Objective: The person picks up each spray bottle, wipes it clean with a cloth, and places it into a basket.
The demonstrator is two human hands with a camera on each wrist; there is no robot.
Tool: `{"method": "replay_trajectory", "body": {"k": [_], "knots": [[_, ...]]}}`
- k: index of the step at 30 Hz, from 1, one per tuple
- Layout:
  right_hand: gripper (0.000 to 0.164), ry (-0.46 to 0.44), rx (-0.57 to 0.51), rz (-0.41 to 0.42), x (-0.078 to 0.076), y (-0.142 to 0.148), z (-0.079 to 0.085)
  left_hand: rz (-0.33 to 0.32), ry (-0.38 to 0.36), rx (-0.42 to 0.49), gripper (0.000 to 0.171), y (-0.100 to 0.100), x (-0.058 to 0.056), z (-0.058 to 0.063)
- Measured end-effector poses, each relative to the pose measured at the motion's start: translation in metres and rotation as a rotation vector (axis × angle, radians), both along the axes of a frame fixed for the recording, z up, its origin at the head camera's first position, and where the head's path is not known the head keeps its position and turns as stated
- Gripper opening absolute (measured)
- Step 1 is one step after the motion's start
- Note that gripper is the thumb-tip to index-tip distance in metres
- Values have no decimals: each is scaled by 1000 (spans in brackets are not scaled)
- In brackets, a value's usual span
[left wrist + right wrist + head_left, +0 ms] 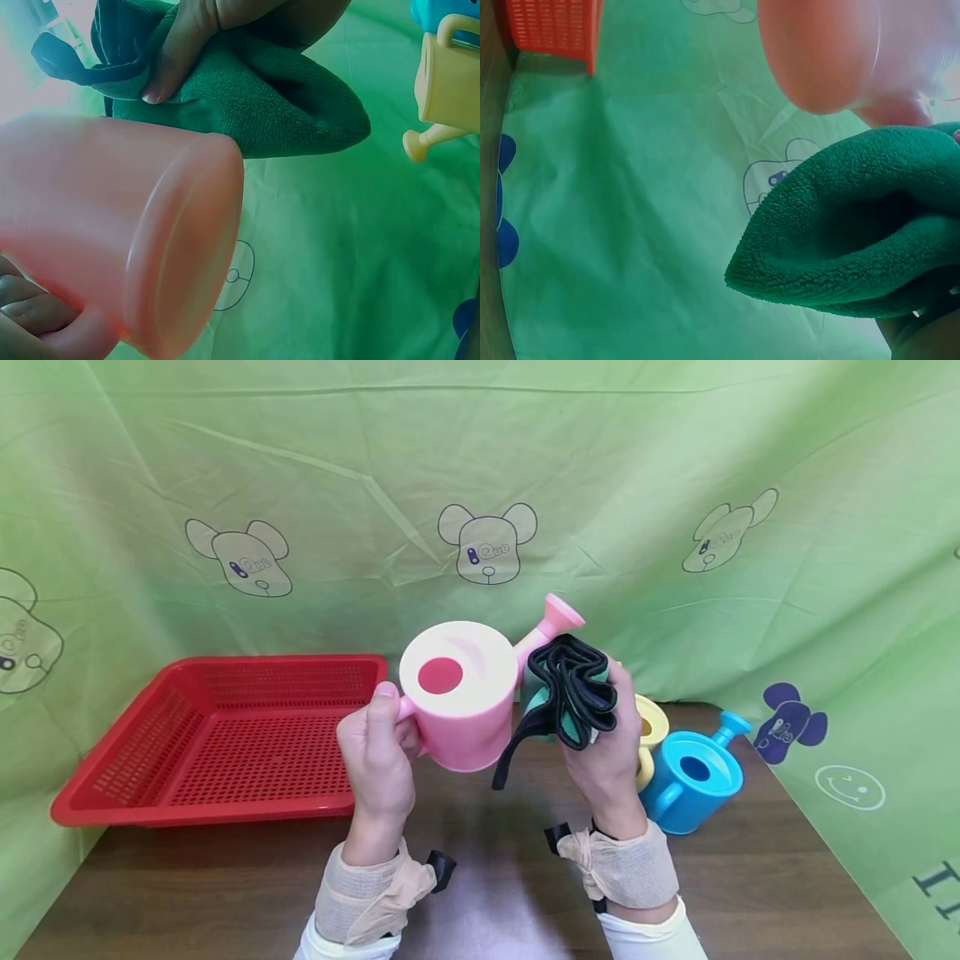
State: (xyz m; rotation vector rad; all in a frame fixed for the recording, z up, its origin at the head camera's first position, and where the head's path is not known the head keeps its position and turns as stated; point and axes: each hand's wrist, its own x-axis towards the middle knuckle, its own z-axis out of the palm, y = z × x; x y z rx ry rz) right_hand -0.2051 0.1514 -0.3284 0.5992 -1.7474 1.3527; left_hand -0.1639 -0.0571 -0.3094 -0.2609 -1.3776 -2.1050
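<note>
A pink toy watering can (465, 718) is held up above the table, its spout pointing right. My left hand (381, 752) grips it by the handle; the left wrist view shows curled fingers (34, 307) around that handle. Beside the can's spout, my right hand (606, 760) holds a bunched green cloth with black edging (570, 693). In the left wrist view the green cloth (247, 97) is pinched under the thumb and lies close against the can's side. The right wrist view shows the cloth's folded fuzzy end (840, 232) below the can (817, 52).
A red perforated plastic basket (225, 814) sits at the left of the wooden table (480, 902). On the right stand a blue watering can (693, 785) and a yellow one (652, 718), partly hidden by my right hand. A green printed curtain (337, 485) hangs behind.
</note>
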Motion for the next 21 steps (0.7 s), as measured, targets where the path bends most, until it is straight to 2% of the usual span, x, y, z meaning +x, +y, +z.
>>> {"method": "replay_trajectory", "body": {"k": [5,13,21], "knots": [[53,-11,12,81,-1,1,0,4,-5,31,55,0,-1,-1],[52,-18,72,165,-1,2,-1,5,5,59,56,-2,-1,2],[57,-29,104,196,-2,1,-2,10,24,53,57,-4,-1,3]]}}
